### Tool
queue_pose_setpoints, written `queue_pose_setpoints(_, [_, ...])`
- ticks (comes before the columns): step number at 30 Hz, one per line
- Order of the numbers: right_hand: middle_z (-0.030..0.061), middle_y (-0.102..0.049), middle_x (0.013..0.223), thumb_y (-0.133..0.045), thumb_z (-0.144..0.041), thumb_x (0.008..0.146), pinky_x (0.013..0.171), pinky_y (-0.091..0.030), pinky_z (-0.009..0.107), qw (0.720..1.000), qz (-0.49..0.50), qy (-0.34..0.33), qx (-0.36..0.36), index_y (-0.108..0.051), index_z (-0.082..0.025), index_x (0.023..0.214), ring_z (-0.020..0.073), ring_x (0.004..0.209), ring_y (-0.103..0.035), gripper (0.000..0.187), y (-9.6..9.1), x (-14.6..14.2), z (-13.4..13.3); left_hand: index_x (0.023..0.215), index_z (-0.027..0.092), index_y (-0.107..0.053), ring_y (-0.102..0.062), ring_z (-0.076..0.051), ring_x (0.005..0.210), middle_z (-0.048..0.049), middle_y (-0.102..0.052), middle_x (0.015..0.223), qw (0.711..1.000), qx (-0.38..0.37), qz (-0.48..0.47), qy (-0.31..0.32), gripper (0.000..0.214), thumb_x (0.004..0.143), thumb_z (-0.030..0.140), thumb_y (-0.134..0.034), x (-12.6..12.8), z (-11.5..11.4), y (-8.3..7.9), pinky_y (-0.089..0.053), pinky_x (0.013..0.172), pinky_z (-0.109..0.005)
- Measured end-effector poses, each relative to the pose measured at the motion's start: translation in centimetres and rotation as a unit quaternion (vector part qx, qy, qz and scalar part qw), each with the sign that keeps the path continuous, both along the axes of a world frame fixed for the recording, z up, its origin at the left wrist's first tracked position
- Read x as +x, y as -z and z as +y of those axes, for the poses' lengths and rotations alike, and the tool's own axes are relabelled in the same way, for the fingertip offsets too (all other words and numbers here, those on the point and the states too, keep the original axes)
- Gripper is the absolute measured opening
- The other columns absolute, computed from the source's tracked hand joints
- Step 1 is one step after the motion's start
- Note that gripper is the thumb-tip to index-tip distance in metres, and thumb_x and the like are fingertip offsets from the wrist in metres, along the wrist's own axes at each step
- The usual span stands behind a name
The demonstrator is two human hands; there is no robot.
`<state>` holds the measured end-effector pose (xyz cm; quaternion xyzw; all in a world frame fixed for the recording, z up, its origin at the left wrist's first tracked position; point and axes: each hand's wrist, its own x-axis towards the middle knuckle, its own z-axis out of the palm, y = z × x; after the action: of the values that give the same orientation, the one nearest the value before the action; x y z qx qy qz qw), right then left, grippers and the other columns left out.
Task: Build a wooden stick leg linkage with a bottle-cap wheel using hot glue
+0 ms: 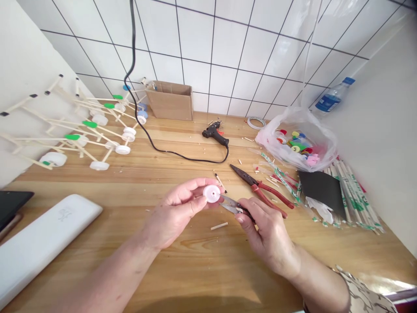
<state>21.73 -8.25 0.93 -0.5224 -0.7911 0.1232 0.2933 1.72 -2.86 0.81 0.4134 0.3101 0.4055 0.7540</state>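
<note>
Pinching cap (211, 194) rim, snips (233, 205) just beside

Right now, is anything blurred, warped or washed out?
Head view: left hand, its small white round plastic cap, right hand and metal snips sharp; white wall tiles bow from lens distortion; glare on wooden tabletop, lower right.

Smooth glossy white plastic in the cap (211, 193); bright bare metal in the snips (230, 203); sheened, grained wood across the counter (182, 269); matt black plastic on the glue gun (215, 134); dull brown cardboard in the box (171, 101); crinkled, glossy clear plastic in the bag (322, 134); shiny glazed wall tiles (228, 48).
</note>
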Motion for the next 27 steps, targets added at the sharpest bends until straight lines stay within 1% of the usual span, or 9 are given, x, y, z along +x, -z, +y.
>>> queue_pose_setpoints(4, [0.0060,-0.061,0.075,-0.039,-0.029,0.096,0.058,-0.042,0.027,1.000,-0.012,0.013,0.012,-0.055,-0.015,0.099,0.0175,0.064,-0.055,0.022,0.4,-0.1,-0.1,0.103,0.022,-0.066,-0.061,-0.020,0.103,-0.0062,-0.070,0.108,1.000,0.017,0.015,-0.005,0.020,0.083,0.026,-0.063,0.0,-0.2,0.1,-0.046,0.092,-0.032])
queue_pose_setpoints(7, [0.0054,-0.060,0.074,-0.040,-0.028,0.095,0.057,-0.042,0.027,1.000,-0.015,0.021,0.006,-0.056,-0.014,0.098,0.0173,0.063,-0.056,0.021,0.3,-0.2,-0.2,0.105,0.022,-0.064,-0.059,-0.021,0.109,-0.0064,-0.069,0.112,0.999,0.036,0.037,0.000,0.021,0.084,0.025,-0.062,-0.1,-0.4,0.1,-0.043,0.096,-0.033])
queue_pose_setpoints(10, [0.0049,-0.060,0.073,-0.042,-0.027,0.095,0.056,-0.043,0.027,1.000,-0.014,0.024,0.009,-0.056,-0.014,0.098,0.0170,0.063,-0.056,0.020,0.2,-0.4,-0.2,0.106,0.022,-0.063,-0.057,-0.021,0.112,-0.0063,-0.067,0.116,0.997,0.050,0.054,0.004,0.022,0.084,0.023,-0.062,-0.1,-0.5,0.2,-0.041,0.098,-0.032])
queue_pose_setpoints(14, [0.0057,-0.063,0.073,-0.039,-0.028,0.095,0.058,-0.045,0.027,0.999,-0.015,0.033,0.037,-0.055,-0.015,0.098,0.0174,0.063,-0.059,0.021,-0.2,-0.3,0.1,0.104,0.022,-0.063,-0.059,-0.019,0.108,-0.0060,-0.068,0.114,0.996,0.054,0.064,0.001,0.022,0.082,0.022,-0.064,-0.1,-0.4,0.2,-0.043,0.096,-0.029])
queue_pose_setpoints(18, [0.0088,-0.067,0.080,-0.037,-0.029,0.095,0.063,-0.048,0.029,0.994,-0.034,0.086,0.062,-0.056,-0.017,0.098,0.0197,0.071,-0.063,0.023,-0.8,0.7,0.8,0.101,0.020,-0.063,-0.063,-0.020,0.099,-0.0063,-0.071,0.101,0.995,0.029,0.092,-0.021,0.025,0.077,0.025,-0.069,-0.1,-0.3,0.0,-0.046,0.091,-0.030])
queue_pose_setpoints(20, [0.0090,-0.068,0.082,-0.038,-0.031,0.095,0.062,-0.047,0.029,0.989,-0.064,0.122,0.052,-0.058,-0.017,0.097,0.0205,0.072,-0.064,0.024,-1.2,1.5,1.3,0.099,0.020,-0.063,-0.064,-0.019,0.092,-0.0062,-0.072,0.096,0.994,0.018,0.100,-0.029,0.026,0.075,0.027,-0.071,0.0,-0.3,-0.2,-0.047,0.087,-0.031])
queue_pose_setpoints(22, [0.0075,-0.069,0.080,-0.041,-0.031,0.094,0.059,-0.045,0.029,0.981,-0.114,0.152,0.026,-0.059,-0.017,0.096,0.0212,0.071,-0.064,0.023,-1.4,2.2,1.8,0.097,0.020,-0.064,-0.064,-0.019,0.088,-0.0067,-0.072,0.096,0.994,0.017,0.106,-0.035,0.026,0.074,0.029,-0.072,0.0,-0.3,-0.3,-0.048,0.085,-0.032])
queue_pose_setpoints(25, [0.0050,-0.070,0.079,-0.044,-0.029,0.092,0.054,-0.041,0.029,0.963,-0.198,0.179,-0.027,-0.060,-0.019,0.091,0.0217,0.069,-0.065,0.019,-1.7,3.0,2.2,0.097,0.020,-0.067,-0.063,-0.021,0.091,-0.0073,-0.072,0.098,0.991,0.024,0.128,-0.043,0.028,0.072,0.030,-0.074,0.0,-0.2,-0.4,-0.048,0.085,-0.034])
queue_pose_setpoints(27, [0.0050,-0.070,0.078,-0.046,-0.029,0.092,0.052,-0.038,0.029,0.947,-0.254,0.186,-0.062,-0.059,-0.019,0.084,0.0221,0.069,-0.066,0.018,-1.7,3.2,2.2,0.098,0.020,-0.068,-0.062,-0.021,0.093,-0.0069,-0.071,0.097,0.988,0.032,0.142,-0.046,0.029,0.071,0.030,-0.074,-0.1,-0.2,-0.4,-0.048,0.086,-0.034])
